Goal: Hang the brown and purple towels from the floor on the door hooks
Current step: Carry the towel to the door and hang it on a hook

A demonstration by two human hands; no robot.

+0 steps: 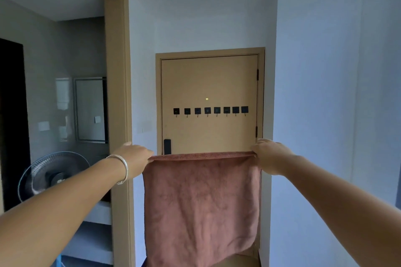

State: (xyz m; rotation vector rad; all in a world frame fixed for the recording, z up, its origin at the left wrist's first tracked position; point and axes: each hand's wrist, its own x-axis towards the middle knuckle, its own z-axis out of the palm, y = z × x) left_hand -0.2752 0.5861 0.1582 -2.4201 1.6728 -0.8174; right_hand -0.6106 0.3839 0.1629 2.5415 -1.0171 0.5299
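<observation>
A brown towel (201, 206) hangs stretched flat in front of me, its top edge held level between both hands. My left hand (135, 159), with a silver bangle on the wrist, grips the top left corner. My right hand (270, 155) grips the top right corner. Behind the towel stands a tan door (209, 80) with a row of several black square hooks (210, 110) across its middle; the hooks are bare and lie above the towel's top edge. The purple towel and the floor are hidden from view.
A black lock handle (167, 146) sits on the door's left side just above the towel. To the left, a tan door frame (118, 93) opens onto another room with a standing fan (53, 174) and a mirror (91, 109). White walls close in on the right.
</observation>
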